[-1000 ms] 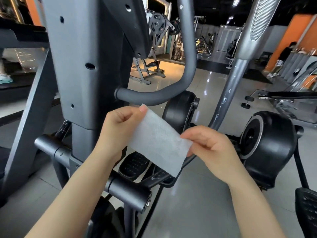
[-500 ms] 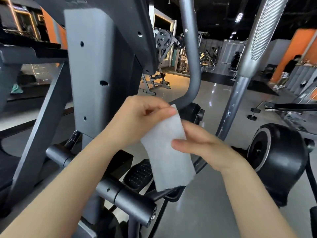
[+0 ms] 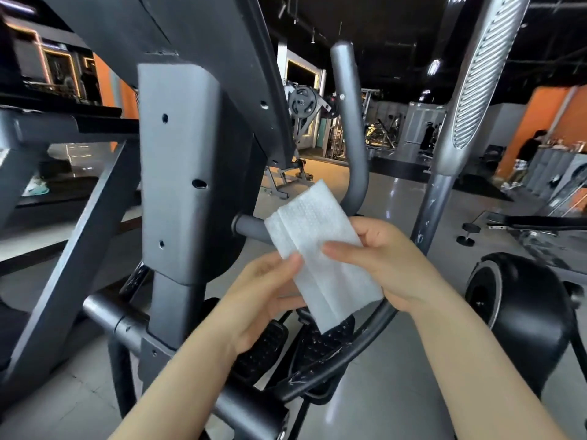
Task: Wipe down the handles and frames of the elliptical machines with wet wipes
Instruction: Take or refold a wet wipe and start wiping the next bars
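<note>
Both hands hold a white, textured, folded wet wipe (image 3: 320, 249) in mid-air, in front of the dark grey curved tubular handlebar (image 3: 351, 144) of the elliptical machine. The left hand (image 3: 263, 300) pinches the wipe's lower left edge between thumb and curled fingers; the right hand (image 3: 384, 262) grips its right side, thumb laid across the front, the other fingers hidden behind the sheet. The wipe touches no part of the machine that can be seen.

The step in hand looks like readying the wipe, folding or straightening it, before any wiping. The next move probably calls for one hand to wrap the wipe around the handlebar's short horizontal stub beside the grey boxy upright frame column (image 3: 179, 173) and rub along the tube.

The wipe covers the bend where the handlebar turns upward. The silver ribbed swing arm (image 3: 476, 84) is cut off at the top edge. The black studded pedals (image 3: 263, 350) are partly hidden by the forearms.
</note>
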{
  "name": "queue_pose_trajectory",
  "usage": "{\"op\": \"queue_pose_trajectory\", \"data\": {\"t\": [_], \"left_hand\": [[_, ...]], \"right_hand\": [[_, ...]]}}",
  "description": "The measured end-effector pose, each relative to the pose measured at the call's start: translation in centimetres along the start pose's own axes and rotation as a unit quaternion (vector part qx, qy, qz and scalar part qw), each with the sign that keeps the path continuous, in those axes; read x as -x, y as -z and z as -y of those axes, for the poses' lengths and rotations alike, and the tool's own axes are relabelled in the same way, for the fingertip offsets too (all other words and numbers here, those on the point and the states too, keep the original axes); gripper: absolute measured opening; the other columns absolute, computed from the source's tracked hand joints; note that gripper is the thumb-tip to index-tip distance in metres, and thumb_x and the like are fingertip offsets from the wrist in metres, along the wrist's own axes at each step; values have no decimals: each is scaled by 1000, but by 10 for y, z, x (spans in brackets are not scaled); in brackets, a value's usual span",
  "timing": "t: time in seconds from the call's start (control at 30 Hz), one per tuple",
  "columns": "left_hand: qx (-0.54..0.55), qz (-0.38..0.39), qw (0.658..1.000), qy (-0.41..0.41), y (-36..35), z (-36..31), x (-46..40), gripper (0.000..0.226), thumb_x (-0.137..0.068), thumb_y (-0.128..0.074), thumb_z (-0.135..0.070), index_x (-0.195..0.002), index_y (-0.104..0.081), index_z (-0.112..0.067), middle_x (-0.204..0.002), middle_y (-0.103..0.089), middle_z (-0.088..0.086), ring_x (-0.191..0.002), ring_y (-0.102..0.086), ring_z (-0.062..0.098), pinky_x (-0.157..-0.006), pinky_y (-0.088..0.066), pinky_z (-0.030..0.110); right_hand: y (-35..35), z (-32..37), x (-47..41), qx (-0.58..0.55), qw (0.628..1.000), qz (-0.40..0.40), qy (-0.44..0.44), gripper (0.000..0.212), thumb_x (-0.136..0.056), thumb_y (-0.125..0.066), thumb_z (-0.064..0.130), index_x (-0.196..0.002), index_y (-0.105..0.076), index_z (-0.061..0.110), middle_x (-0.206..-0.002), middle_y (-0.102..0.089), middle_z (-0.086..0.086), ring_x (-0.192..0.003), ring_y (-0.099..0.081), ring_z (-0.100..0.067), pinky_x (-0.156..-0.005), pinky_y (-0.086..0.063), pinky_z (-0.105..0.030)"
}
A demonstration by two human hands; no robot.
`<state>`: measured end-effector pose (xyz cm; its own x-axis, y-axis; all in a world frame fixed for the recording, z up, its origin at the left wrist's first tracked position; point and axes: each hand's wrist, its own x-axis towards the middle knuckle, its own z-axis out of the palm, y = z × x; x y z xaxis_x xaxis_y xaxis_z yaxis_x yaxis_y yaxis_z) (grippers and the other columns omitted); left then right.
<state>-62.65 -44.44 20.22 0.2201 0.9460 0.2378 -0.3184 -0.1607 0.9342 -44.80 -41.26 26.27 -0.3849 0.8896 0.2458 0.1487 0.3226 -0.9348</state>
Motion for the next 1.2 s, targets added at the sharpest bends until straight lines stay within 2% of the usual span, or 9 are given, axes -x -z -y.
{"op": "queue_pose_trajectory", "data": {"t": [0.17,0.27,0.37,0.63,0.73,0.83,1.0,1.03,1.2], "left_hand": [[6,-89,996,-25,-15,8,-4,39,-74,-71,-14,-113,-67,-7,-99,-74,17,-90,-73,27,-70,-59,32],[-18,-102,992,-76,-14,3,-5,37,-71,-69,-13,-108,-66,-10,-83,-74,12,-79,-73,23,-61,-58,31],[-59,-74,986,-135,-8,-3,-9,33,-76,-67,-10,-108,-67,-12,-84,-76,6,-79,-73,19,-62,-58,30],[-171,45,969,-175,13,-21,-21,53,-86,-56,13,-75,-78,-34,-83,-72,-14,-75,-66,0,-62,-51,15],[-122,108,978,-127,18,-24,-24,21,-78,-63,-9,-76,-78,-24,-85,-70,-6,-80,-67,10,-69,-54,23],[-86,110,985,-97,14,-27,-27,27,-77,-57,-32,-92,-77,-22,-92,-69,1,-86,-66,16,-70,-55,30],[-188,31,976,-101,-8,-31,-33,35,-70,-78,-20,-104,-70,-21,-75,-69,-5,-74,-64,4,-67,-48,15],[-185,26,978,-92,-9,-31,-33,29,-71,-74,-18,-100,-72,-16,-77,-71,-4,-74,-65,4,-67,-49,14],[-133,-83,979,-130,-15,-26,-32,3,-82,-68,-14,-84,-66,-15,-72,-67,-10,-66,-60,2,-57,-45,14]], "right_hand": [[5,-3,2,52,998,-35,5,10,-92,-65,15,-90,-75,18,-94,-75,-9,-93,-70,-30,-86,-54,-49],[15,-2,7,92,995,-17,29,15,-94,-61,14,-95,-73,23,-89,-76,0,-84,-72,-18,-63,-57,-32],[26,2,13,71,995,35,60,18,-89,-60,12,-104,-69,18,-83,-76,2,-68,-71,-11,-45,-51,-22],[37,6,15,70,993,66,73,52,-93,-43,-17,-69,-74,18,-76,-69,10,-75,-69,-10,-62,-53,-20],[34,4,11,47,996,48,67,59,-92,-40,-16,-62,-72,23,-78,-65,5,-78,-67,-17,-65,-53,-25],[33,5,8,-6,995,74,65,40,-88,-45,1,-66,-72,20,-79,-66,-1,-75,-66,-17,-62,-52,-24],[22,0,5,23,993,71,87,5,-84,-64,17,-86,-65,21,-79,-67,6,-76,-62,-11,-68,-50,-23],[22,-6,3,22,994,51,95,20,-81,-70,12,-96,-62,20,-81,-68,4,-77,-63,-12,-70,-50,-24],[-9,-31,7,-337,940,50,-16,57,-59,-91,30,-111,-72,15,-104,-67,-8,-97,-65,-20,-84,-56,-34]]}}
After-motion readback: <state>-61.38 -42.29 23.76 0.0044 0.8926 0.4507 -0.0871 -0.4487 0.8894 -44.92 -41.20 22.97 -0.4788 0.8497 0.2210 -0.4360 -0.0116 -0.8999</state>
